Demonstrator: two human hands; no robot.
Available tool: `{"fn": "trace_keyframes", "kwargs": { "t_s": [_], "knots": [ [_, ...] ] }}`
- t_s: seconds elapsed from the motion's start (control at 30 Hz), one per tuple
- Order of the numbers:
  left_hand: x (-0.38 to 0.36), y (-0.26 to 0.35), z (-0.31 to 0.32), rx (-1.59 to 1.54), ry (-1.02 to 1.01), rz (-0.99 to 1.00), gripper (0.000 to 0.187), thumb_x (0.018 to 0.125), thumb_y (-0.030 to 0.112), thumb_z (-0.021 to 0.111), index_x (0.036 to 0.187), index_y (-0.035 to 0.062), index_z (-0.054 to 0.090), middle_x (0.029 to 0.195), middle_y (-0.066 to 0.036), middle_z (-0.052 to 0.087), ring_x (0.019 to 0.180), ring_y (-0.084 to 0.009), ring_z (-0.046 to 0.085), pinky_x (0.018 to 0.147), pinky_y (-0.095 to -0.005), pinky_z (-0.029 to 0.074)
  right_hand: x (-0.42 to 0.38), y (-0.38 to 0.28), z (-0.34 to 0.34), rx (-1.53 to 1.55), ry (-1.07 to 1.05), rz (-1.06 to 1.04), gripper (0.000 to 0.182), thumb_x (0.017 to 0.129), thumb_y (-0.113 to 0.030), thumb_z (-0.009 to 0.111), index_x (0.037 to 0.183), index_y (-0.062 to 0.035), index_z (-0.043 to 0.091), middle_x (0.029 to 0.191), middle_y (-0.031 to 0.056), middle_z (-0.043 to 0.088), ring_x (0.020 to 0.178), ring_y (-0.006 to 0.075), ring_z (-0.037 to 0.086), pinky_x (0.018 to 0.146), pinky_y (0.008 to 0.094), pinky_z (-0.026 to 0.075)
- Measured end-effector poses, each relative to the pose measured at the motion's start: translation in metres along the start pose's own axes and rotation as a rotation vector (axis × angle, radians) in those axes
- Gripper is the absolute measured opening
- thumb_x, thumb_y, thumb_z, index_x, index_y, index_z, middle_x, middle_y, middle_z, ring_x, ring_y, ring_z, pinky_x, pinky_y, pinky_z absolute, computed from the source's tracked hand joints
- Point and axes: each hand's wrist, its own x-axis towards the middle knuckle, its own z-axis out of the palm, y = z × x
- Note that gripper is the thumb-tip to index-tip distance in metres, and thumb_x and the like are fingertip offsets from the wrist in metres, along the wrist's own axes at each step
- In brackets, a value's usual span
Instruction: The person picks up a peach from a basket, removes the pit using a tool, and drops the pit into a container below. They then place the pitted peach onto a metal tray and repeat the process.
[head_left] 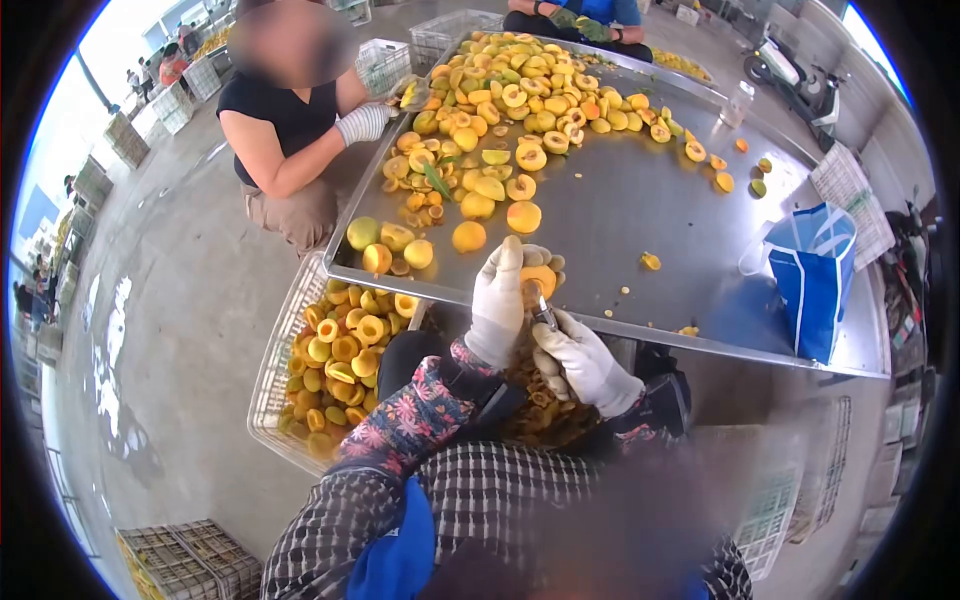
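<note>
My left hand (pixel 497 305), in a white glove, is closed around a cut yellow peach half (pixel 541 278) at the near edge of the metal table. In my gloved right hand (pixel 588 365) is a small metal pitting tool (pixel 545 314); its tip meets the peach half's cut face. The tool's exact shape is partly hidden by my fingers. Beyond my hands, a heap of whole and halved yellow peaches (pixel 520 75) covers the table's far left part. Below my hands, brown peach pits and scraps (pixel 545 405) lie in a container whose rim is mostly hidden.
A white plastic crate (pixel 262 400) of peach halves stands at my left. On the metal table (pixel 620 220) are a blue bag (pixel 815 290), a clear jar (pixel 737 105) and scattered fruit pieces. A co-worker (pixel 285 125) sits at the left, another at the far side.
</note>
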Motion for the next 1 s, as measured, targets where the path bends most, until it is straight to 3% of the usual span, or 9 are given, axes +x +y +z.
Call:
{"fn": "trace_keyframes", "kwargs": {
  "t_s": [0.3, 0.43, 0.53, 0.63, 0.67, 0.73, 0.8, 0.93, 1.0],
  "knots": [
    [-0.003, 0.007, 0.011, -0.180, 0.031, -0.125, 0.042, 0.096, 0.045, 0.058, 0.089, 0.0045, 0.056, 0.092, -0.008, 0.061, 0.091, -0.0243, 0.066, 0.078, -0.0385, 0.057, 0.011, 0.023, -0.018, 0.616, -0.306, 0.075, 0.033, 0.102, -0.039, 0.046, 0.104, -0.0085, 0.057, 0.061, -0.0007, 0.042, 0.040, 0.0101, 0.037, 0.036, 0.0235, 0.028],
    [0.003, -0.004, 0.004, -0.050, -0.063, -0.035, 0.038, 0.096, 0.040, 0.061, 0.089, 0.0032, 0.058, 0.091, -0.008, 0.063, 0.087, -0.0231, 0.067, 0.075, -0.0368, 0.057, 0.012, 0.033, -0.029, 0.827, -0.476, 0.092, 0.035, 0.103, -0.040, 0.045, 0.104, -0.0068, 0.057, 0.060, -0.0021, 0.039, 0.039, 0.0088, 0.035, 0.036, 0.0226, 0.028],
    [0.007, -0.016, -0.004, 0.053, -0.085, -0.078, 0.036, 0.095, 0.038, 0.063, 0.089, 0.0030, 0.059, 0.088, -0.008, 0.064, 0.085, -0.0225, 0.067, 0.074, -0.0350, 0.057, -0.003, 0.029, -0.032, 0.616, -0.342, 0.098, 0.031, 0.104, -0.036, 0.043, 0.105, -0.0082, 0.056, 0.058, -0.0032, 0.037, 0.038, 0.0078, 0.034, 0.036, 0.0220, 0.029],
    [0.008, -0.025, -0.020, 0.090, -0.072, -0.186, 0.037, 0.096, 0.037, 0.061, 0.098, 0.0001, 0.061, 0.094, -0.012, 0.065, 0.088, -0.0271, 0.067, 0.079, -0.0397, 0.057, -0.022, 0.034, -0.038, 0.021, -0.080, 0.075, 0.036, 0.102, -0.041, 0.045, 0.104, -0.0066, 0.055, 0.062, -0.0017, 0.045, 0.040, 0.0077, 0.037, 0.038, 0.0227, 0.031],
    [0.006, -0.021, -0.024, 0.155, -0.066, -0.177, 0.037, 0.096, 0.036, 0.062, 0.100, -0.0007, 0.061, 0.094, -0.011, 0.065, 0.086, -0.0246, 0.067, 0.076, -0.0363, 0.057, -0.025, 0.041, -0.051, -0.312, -0.112, 0.093, 0.039, 0.098, -0.042, 0.050, 0.106, -0.0035, 0.054, 0.066, 0.0080, 0.057, 0.048, 0.0213, 0.055, 0.047, 0.0320, 0.044],
    [-0.001, -0.006, -0.039, 0.278, -0.047, -0.148, 0.037, 0.095, 0.033, 0.064, 0.103, -0.0023, 0.062, 0.093, -0.009, 0.066, 0.083, -0.0195, 0.067, 0.072, -0.0294, 0.055, -0.033, 0.071, -0.077, -1.074, -0.155, -0.228, 0.042, 0.095, -0.039, 0.055, 0.112, -0.0003, 0.051, 0.077, 0.0206, 0.064, 0.072, 0.0385, 0.065, 0.065, 0.0442, 0.051],
    [-0.005, 0.027, -0.074, 0.713, -0.083, 0.008, 0.036, 0.095, 0.031, 0.063, 0.108, -0.0034, 0.063, 0.096, -0.011, 0.067, 0.081, -0.0183, 0.066, 0.070, -0.0296, 0.053, -0.053, 0.066, -0.071, -1.261, -0.043, 0.022, 0.044, 0.093, -0.034, 0.055, 0.119, 0.0011, 0.049, 0.089, 0.0290, 0.064, 0.093, 0.0459, 0.062, 0.079, 0.0513, 0.048],
    [-0.004, 0.079, -0.133, 1.706, -0.022, 0.222, 0.031, 0.088, 0.028, 0.068, 0.108, 0.0047, 0.066, 0.098, -0.016, 0.066, 0.091, -0.0304, 0.064, 0.079, -0.0403, 0.050, -0.059, 0.075, -0.076, -1.217, 0.016, -0.054, 0.052, 0.096, -0.028, 0.053, 0.139, -0.0045, 0.036, 0.076, 0.0234, 0.063, 0.075, 0.0410, 0.064, 0.069, 0.0480, 0.049],
    [0.006, 0.082, -0.126, 1.693, -0.035, 0.328, 0.032, 0.086, 0.031, 0.068, 0.111, 0.0096, 0.066, 0.105, -0.017, 0.065, 0.100, -0.0353, 0.060, 0.086, -0.0434, 0.048, -0.048, 0.082, -0.079, -1.184, 0.023, -0.119, 0.052, 0.097, -0.028, 0.053, 0.140, -0.0047, 0.034, 0.076, 0.0240, 0.062, 0.074, 0.0400, 0.064, 0.069, 0.0480, 0.049]
  ]
}}
